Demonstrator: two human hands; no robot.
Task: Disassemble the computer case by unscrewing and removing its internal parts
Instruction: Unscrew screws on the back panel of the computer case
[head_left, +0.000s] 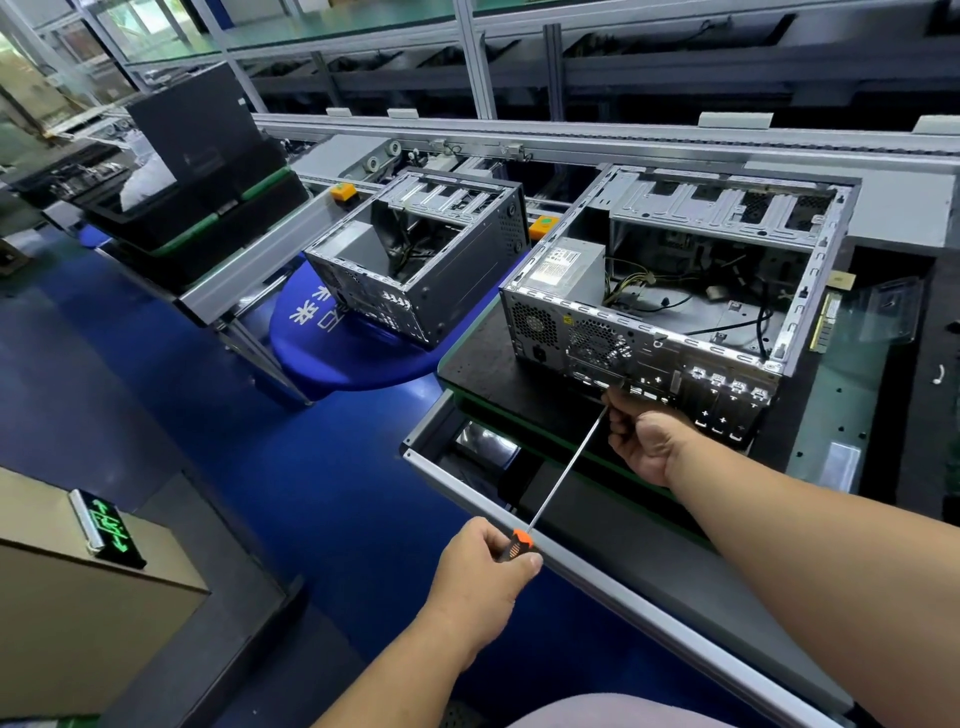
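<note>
Steadying the long screwdriver (563, 467) means the left hand (480, 577) gripping its handle squarely while the right hand (641, 441) pinches the shaft at the computer case (670, 291) rear panel on the workbench (483, 353).

A dark pallet (483, 358) with a green edge sits on the workbench (613, 582), and an open computer case (670, 291) lies directly on it, back panel facing the near edge. To the right, flat on the glassy bench top (852, 395), lie a clear plastic cover (888, 306) and a green circuit strip (827, 322) beside the case. Further left, a second open case (421, 260) rests on a round blue stool (343, 353) standing on the blue floor (182, 395).
</note>
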